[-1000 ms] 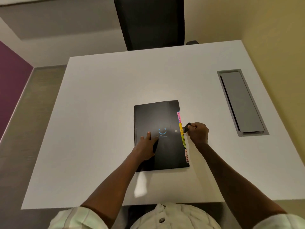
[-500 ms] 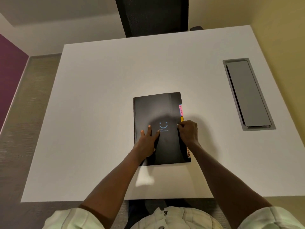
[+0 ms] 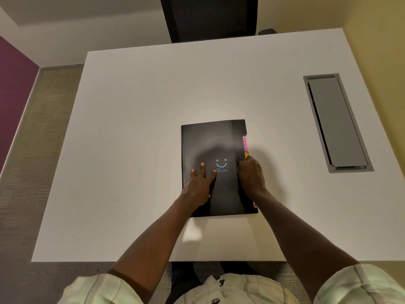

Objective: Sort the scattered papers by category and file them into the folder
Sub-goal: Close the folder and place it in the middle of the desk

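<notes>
A closed black folder (image 3: 210, 139) with a blue smiley on its cover lies on the white table (image 3: 135, 110). Coloured index tabs stick out of its right edge: a pink one (image 3: 244, 144), a bit of yellow under it, and a red one near the bottom corner. My left hand (image 3: 200, 183) rests flat on the cover with straight, spread fingers. My right hand (image 3: 251, 174) sits on the folder's right edge at mid-height with its fingers curled onto the cover; what lies under them is hidden. No loose papers are in view.
A grey cable hatch (image 3: 335, 121) is set into the table at the right. A black chair back (image 3: 208, 16) stands beyond the far edge. Carpet and a purple wall lie to the left, a yellow wall to the right.
My right hand held a small black strap out beside the folder's right edge, then brought it in onto the cover. My left hand stayed flat on the folder.
</notes>
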The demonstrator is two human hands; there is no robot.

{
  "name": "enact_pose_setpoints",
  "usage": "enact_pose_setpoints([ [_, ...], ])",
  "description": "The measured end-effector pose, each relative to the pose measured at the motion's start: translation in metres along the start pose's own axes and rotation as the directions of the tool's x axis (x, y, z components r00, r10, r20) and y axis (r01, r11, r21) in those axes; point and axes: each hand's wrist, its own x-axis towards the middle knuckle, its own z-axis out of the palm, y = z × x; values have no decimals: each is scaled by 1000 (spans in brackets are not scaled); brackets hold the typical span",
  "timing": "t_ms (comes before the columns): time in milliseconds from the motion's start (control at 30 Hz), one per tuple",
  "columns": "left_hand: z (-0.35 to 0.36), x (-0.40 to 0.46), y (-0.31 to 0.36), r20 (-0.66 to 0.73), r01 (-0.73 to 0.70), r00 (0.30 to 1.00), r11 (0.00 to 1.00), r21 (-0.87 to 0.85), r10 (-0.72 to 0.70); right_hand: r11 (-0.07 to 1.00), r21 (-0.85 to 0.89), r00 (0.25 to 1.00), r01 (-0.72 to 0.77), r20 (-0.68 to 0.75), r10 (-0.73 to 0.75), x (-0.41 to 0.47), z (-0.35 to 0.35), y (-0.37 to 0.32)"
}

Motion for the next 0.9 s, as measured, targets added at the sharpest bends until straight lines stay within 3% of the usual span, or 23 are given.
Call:
enact_pose_setpoints([
  [200,0,1,-1,-8,-1,1000,1000,-2,1,968,-186,985,171,42,-166,-3,-1,1],
  [433,1,4,0,2,17,1000,1000,0,-17,955,-208,974,212,128,-188,6,4,0],
  [567,-2,5,2,25,17,1000,1000,7,-17,905,-278,937,323,224,-266,12,-1,-3],
  [733,-11,3,-5,34,-51,998,994,96,48,868,-371,919,329,338,-204,23,-19,-7],
  [900,-19,3,-20,-208,-25,978,997,-71,9,895,-303,944,326,148,-294,5,-12,11],
])
